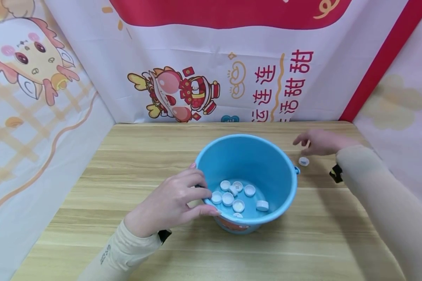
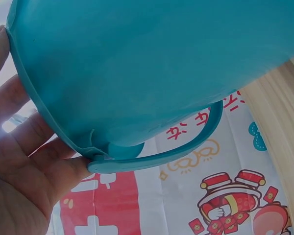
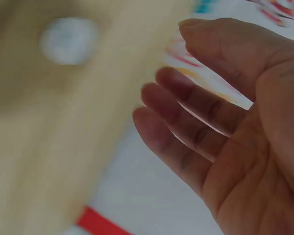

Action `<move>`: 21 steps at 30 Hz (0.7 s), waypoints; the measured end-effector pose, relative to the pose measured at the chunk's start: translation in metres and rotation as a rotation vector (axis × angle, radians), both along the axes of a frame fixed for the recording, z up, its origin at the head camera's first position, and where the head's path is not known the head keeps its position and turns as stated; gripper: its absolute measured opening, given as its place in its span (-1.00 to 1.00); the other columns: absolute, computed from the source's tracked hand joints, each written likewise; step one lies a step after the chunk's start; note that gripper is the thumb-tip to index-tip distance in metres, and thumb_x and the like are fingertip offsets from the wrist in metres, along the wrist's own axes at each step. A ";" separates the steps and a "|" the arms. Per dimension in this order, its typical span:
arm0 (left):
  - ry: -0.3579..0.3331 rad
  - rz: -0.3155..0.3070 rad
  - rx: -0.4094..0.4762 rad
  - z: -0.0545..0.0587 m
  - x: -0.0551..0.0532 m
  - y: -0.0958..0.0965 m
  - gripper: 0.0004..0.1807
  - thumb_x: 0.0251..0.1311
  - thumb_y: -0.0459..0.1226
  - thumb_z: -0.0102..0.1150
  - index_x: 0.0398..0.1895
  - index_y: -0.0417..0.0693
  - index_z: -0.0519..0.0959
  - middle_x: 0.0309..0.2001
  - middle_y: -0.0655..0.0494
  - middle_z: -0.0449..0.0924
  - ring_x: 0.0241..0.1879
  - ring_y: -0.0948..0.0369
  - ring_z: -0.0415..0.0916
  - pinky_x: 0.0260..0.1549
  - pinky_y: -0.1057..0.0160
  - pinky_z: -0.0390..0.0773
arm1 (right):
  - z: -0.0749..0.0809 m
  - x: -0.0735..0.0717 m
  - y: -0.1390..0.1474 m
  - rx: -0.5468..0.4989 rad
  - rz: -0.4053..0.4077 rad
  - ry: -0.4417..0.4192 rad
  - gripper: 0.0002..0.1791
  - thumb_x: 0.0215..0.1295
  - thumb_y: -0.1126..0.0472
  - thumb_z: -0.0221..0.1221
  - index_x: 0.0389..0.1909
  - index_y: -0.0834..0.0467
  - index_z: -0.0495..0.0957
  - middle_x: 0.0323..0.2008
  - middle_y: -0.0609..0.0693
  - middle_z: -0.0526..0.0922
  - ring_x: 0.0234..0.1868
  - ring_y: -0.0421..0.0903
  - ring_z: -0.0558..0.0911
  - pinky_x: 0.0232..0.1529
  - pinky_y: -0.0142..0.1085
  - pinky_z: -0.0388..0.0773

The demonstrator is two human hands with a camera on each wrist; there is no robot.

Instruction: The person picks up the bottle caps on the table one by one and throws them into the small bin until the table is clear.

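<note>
A blue plastic bucket (image 1: 246, 160) stands on the table, and several white bottle caps (image 1: 249, 190) lie scattered on its bottom. My left hand (image 1: 172, 199) grips the near left part of its rim, thumb on one side and fingers on the other. In the left wrist view, the bucket's handle (image 2: 181, 152) hangs beside those fingers. To the right of the bucket, one white cap (image 1: 304, 161) lies on the wood. My right hand (image 1: 320, 142) is just beyond that cap; in the right wrist view its fingers are loosely spread with nothing between them.
The wooden table (image 1: 126, 171) carries the bucket and the loose cap. A printed cloth (image 1: 204, 47) with red characters and cartoon figures hangs along the back edge, and similar patterned cloth (image 1: 56, 117) stands at the left side.
</note>
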State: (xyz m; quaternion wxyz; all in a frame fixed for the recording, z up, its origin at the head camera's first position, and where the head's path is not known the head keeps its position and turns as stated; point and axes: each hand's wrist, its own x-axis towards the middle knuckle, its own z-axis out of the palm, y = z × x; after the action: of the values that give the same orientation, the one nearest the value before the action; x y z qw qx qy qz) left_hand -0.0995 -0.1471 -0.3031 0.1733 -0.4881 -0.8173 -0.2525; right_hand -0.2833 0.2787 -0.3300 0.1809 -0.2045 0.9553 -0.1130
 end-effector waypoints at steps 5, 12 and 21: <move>0.007 -0.005 0.009 -0.001 0.000 0.000 -0.50 0.28 0.17 0.15 -0.37 -0.07 0.73 -0.33 0.12 0.54 -0.24 0.23 0.45 0.24 -0.10 0.38 | -0.039 -0.005 0.012 0.014 -0.021 -0.049 -0.60 0.29 0.16 0.31 0.14 0.11 0.60 -0.05 0.15 0.60 -0.07 0.11 0.57 -0.10 0.07 0.61; -0.005 -0.001 0.012 -0.001 0.000 0.001 -0.52 0.26 0.16 0.18 -0.34 -0.07 0.74 -0.31 0.11 0.57 -0.22 0.23 0.47 0.20 -0.07 0.44 | -0.055 -0.005 0.018 -0.045 -0.075 -0.071 -0.79 0.28 0.27 0.31 -0.06 0.10 0.67 -0.21 0.02 0.62 -0.17 0.06 0.51 -0.16 -0.11 0.60; -0.008 -0.003 0.015 -0.001 0.001 0.001 -0.52 0.27 0.16 0.17 -0.36 -0.06 0.73 -0.31 0.13 0.55 -0.22 0.24 0.46 0.22 -0.07 0.43 | -0.056 0.001 0.011 -0.040 -0.158 -0.083 -0.78 0.29 0.28 0.31 -0.05 0.15 0.68 -0.15 0.08 0.63 -0.13 0.10 0.51 -0.10 -0.04 0.61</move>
State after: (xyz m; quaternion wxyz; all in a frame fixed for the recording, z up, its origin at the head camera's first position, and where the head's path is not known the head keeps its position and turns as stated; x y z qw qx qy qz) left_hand -0.0989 -0.1457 -0.3039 0.1734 -0.4869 -0.8155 -0.2606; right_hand -0.2819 0.2901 -0.3862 0.2066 -0.1272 0.9578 -0.1542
